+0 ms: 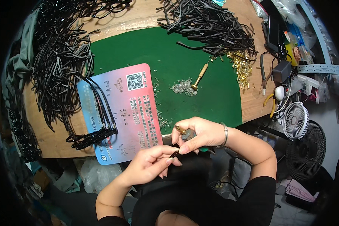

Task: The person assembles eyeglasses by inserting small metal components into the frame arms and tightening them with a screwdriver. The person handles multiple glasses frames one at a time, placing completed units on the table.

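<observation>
Just past the table's front edge, my two hands meet at a small dark piece (174, 153). It looks like part of an eyeglass frame, but most of it is hidden by fingers. My left hand (148, 164) pinches it between thumb and fingertips. Curled in my right hand (199, 136) is a small brass-coloured screwdriver (181, 130), while that hand's thumb and fingertip touch the dark piece. To the left, a stack of black eyeglass frames (98, 137) with long temples rests on a blue and pink printed mat (139, 113).
A green mat (211, 107) covers the middle of the table, bearing tiny silver screws (183, 87) and another brass screwdriver (200, 76). Black temples lie heaped at left (58, 71) and far right (214, 28). Gold-coloured small parts (243, 69), pliers (263, 73) and a white fan (295, 120) are rightward.
</observation>
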The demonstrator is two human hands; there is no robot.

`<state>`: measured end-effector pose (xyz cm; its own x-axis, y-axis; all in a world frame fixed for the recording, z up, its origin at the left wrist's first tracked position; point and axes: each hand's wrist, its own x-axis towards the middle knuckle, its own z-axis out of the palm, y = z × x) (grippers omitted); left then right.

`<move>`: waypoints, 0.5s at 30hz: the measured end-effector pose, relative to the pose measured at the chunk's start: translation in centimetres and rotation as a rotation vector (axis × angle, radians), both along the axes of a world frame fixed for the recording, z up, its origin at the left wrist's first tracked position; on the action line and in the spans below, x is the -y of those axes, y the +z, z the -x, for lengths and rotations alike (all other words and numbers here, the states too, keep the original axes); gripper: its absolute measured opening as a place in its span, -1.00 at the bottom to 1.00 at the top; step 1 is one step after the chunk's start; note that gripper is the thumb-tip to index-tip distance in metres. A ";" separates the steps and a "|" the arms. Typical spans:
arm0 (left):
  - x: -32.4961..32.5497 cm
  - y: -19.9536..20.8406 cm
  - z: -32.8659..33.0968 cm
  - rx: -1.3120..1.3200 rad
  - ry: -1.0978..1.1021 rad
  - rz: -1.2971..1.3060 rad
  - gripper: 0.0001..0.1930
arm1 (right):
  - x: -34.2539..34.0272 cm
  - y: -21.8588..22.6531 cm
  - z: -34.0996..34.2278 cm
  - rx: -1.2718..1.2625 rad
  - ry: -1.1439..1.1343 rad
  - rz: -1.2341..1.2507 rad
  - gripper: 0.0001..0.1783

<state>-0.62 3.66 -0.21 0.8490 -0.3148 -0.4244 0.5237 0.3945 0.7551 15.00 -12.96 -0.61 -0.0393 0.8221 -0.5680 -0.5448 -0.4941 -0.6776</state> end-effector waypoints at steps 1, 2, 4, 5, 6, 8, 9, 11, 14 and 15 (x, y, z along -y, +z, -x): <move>0.3 -0.3 0.3 0.057 -0.016 -0.090 -0.72 | 0.1 -0.4 0.1 -0.047 0.015 0.045 -0.64; 0.5 -0.5 0.4 0.114 -0.033 -0.179 -0.71 | 0.2 -0.9 0.2 -0.094 0.030 0.090 -0.60; 1.1 -0.4 0.1 0.167 -0.005 -0.320 -0.69 | 0.2 -1.7 0.6 0.080 0.010 0.049 -0.51; 1.3 -0.4 -0.1 0.194 0.007 -0.390 -0.68 | 0.3 -2.1 0.7 0.207 -0.002 0.017 -0.51; 1.3 -0.5 -0.2 0.202 0.016 -0.418 -0.67 | 0.3 -2.2 0.8 0.333 -0.015 -0.018 -0.51; 1.1 -0.7 -0.6 0.222 0.031 -0.470 -0.65 | 0.7 -1.8 0.9 0.663 -0.012 -0.074 -0.46; 1.1 -0.7 -0.7 0.200 0.060 -0.457 -0.65 | 1.0 -1.4 1.3 0.796 -0.006 -0.039 -0.45; 1.0 -1.5 -0.2 0.189 0.159 -0.558 -0.66 | 1.7 -0.2 1.3 0.951 0.044 0.073 -0.47; 1.0 -2.2 -0.2 0.114 0.305 -0.574 -0.69 | 3.6 0.7 0.8 1.152 -0.037 0.170 -0.62; 1.1 -2.3 -0.7 0.119 0.304 -0.589 -0.69 | 3.9 0.5 0.7 1.303 -0.039 0.133 -0.59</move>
